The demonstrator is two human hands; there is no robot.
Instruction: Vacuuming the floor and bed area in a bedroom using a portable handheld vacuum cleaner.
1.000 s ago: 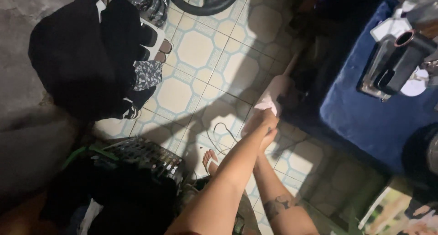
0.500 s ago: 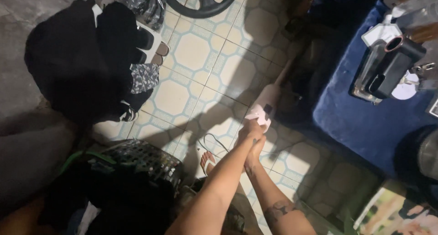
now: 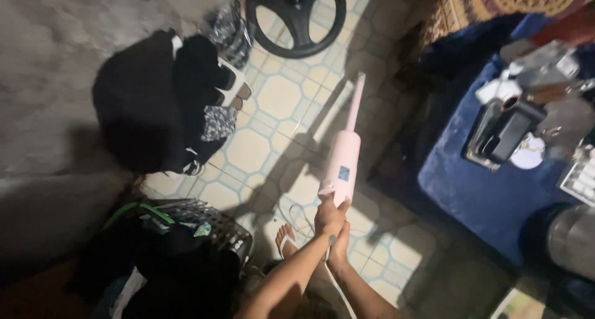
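Vacuum: pink handheld vacuum (image 3: 342, 164) held over the tiled floor (image 3: 273, 96), thin nozzle pointing to 12 o'clock, handle end at 6 o'clock inside the fingers.
Left hand: left hand (image 3: 330, 217) closed around the handle.
Right hand: right hand (image 3: 339, 243) just below, touching the left; its fingers' grip cannot be told.
Around: basket (image 3: 204, 223) at 8 o'clock, steering wheel (image 3: 296, 12) at 11 o'clock, blue cloth (image 3: 489, 189) at 3 o'clock.

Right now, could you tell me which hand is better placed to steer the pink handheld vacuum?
Probably the left hand: it grips the pink handheld vacuum at its base, while the right hand sits lower, beneath it.
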